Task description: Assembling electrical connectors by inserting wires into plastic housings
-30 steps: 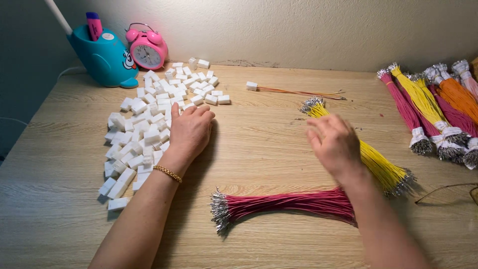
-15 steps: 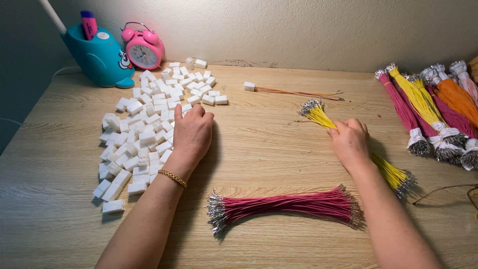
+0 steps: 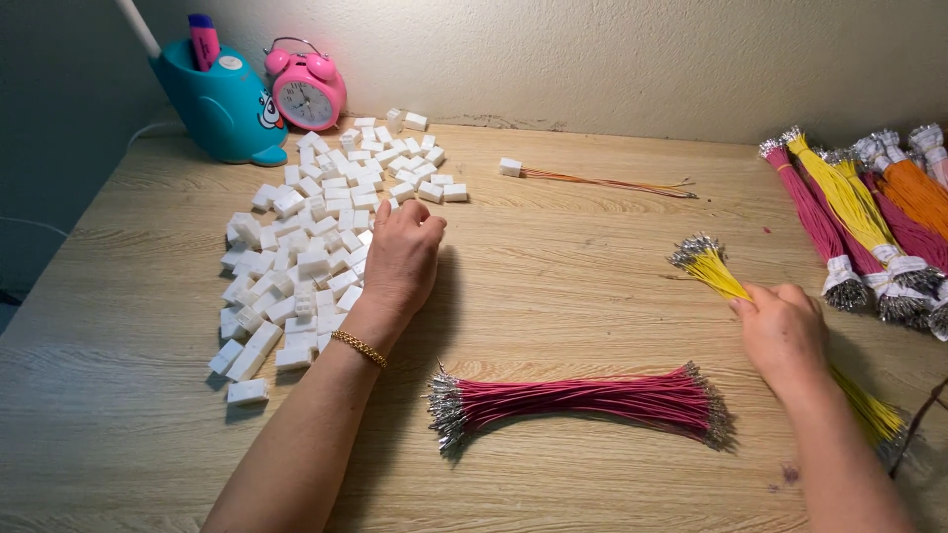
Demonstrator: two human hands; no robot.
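Right hand [image 3: 785,336] shifted right, hiding yellow wire bundle [image 3: 713,268] middle.

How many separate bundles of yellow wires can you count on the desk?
2. One yellow bundle lies under the right hand, its far end showing near the desk's right edge. Another yellow bundle lies in the pile of bundles at far right, which may hide more.

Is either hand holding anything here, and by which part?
The right hand grips the yellow wire bundle around its middle. The left hand rests on the white connector pile; any grasp there cannot be told.
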